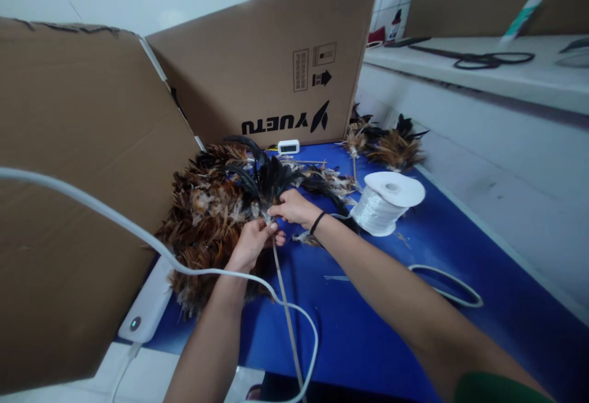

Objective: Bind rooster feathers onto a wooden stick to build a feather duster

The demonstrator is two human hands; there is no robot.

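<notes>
Black feathers [270,177] top a thin pale stick [280,275], clamped in fingers of left hand [252,240] and right hand [294,207]; white cable [197,270] crosses the left forearm [219,320] beside heaped brown plumes [207,231].

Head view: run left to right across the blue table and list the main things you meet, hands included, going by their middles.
White device → brown feather pile → left hand → right hand → white spool → pale loop
</notes>
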